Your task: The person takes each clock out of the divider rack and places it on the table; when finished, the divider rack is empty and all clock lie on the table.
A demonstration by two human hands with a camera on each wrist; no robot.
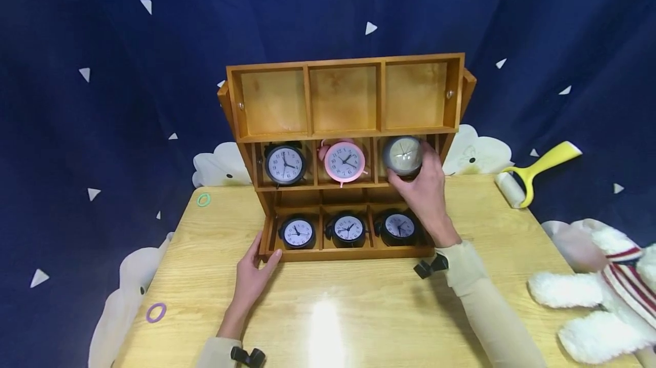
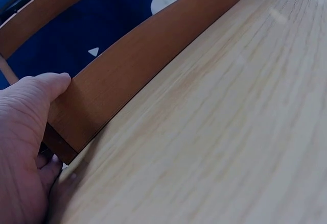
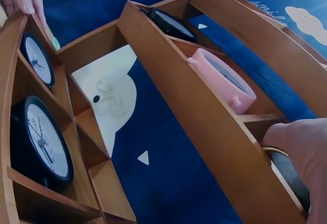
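A tiered wooden rack (image 1: 353,254) holds three black clocks, one of them the black clock (image 1: 298,232), in its bottom row. In the middle row sit another black clock (image 1: 285,164), a pink clock (image 1: 344,161) and, at the right, a grey round clock (image 1: 404,155). My right hand (image 1: 424,188) grips that grey clock by its right and lower edge, at the right compartment. My left hand (image 1: 253,277) holds the rack's lower left corner; in the left wrist view the left hand (image 2: 23,137) has its thumb over the board.
The rack's top row (image 1: 344,99) has three bare compartments. On the table (image 1: 328,311) lie a green ring (image 1: 203,200) and a purple ring (image 1: 156,312) at the left. A yellow-handled roller (image 1: 538,171) and a white plush toy (image 1: 589,299) are at the right.
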